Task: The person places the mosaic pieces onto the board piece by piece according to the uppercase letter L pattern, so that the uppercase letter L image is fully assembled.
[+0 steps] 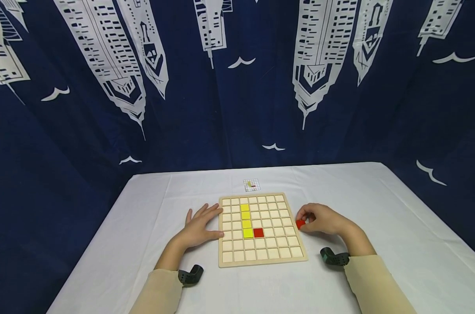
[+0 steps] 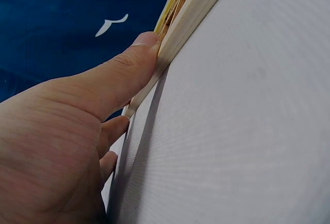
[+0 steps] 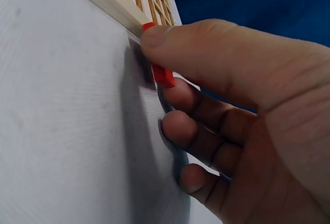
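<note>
A wooden grid board [image 1: 263,264] lies on the table. Several yellow square tiles [image 1: 246,223] form a column in it, and a red square tile [image 1: 258,233] sits right of the lowest yellow one. My left hand [image 1: 199,229] rests at the board's left edge, fingers straight and spread, with the thumb [image 2: 129,64] against the wooden rim in the left wrist view. At the right edge, my right hand [image 1: 322,219] pinches another red tile [image 3: 164,75] between thumb and fingers, close beside the rim; its other fingers are curled.
A small printed card [image 1: 251,185] with a grid pattern lies just behind the board. White cloth [image 1: 174,200] covers the table. A dark blue curtain [image 1: 229,109] with white building prints hangs at the back. Each wrist wears a black camera band [image 1: 191,274].
</note>
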The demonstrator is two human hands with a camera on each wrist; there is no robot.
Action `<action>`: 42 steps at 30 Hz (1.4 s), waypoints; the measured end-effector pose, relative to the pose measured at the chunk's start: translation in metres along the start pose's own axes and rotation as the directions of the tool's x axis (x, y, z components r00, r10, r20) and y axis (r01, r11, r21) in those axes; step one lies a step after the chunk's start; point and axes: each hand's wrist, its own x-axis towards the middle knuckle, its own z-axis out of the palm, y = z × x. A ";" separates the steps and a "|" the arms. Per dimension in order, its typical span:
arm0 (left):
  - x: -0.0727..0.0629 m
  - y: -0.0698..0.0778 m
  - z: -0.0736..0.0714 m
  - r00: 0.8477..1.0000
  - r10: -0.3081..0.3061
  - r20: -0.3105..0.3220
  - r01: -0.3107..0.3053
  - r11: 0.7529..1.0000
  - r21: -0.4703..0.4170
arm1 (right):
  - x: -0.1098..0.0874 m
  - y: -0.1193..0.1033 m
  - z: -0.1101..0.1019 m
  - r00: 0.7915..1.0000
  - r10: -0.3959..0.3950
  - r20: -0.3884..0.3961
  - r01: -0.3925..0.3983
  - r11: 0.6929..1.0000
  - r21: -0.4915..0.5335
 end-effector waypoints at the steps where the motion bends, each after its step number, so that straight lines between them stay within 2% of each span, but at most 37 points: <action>1: 0.000 0.000 0.000 1.000 -0.003 0.000 0.003 1.000 0.002 | 0.000 -0.001 0.000 1.000 -0.004 -0.008 0.004 1.000 -0.002; 8: -0.001 0.001 0.000 1.000 -0.003 0.001 0.003 1.000 0.001 | 0.003 -0.010 0.002 0.999 -0.030 -0.045 0.031 0.999 0.028; 29: -0.002 0.002 -0.001 1.000 0.006 -0.004 -0.006 1.000 0.007 | 0.012 -0.047 0.032 0.985 -0.166 -0.039 0.167 0.986 0.017; 42: -0.002 0.001 0.000 1.000 0.011 -0.004 -0.011 1.000 0.002 | 0.018 -0.054 0.051 0.984 -0.179 -0.019 0.178 0.984 -0.025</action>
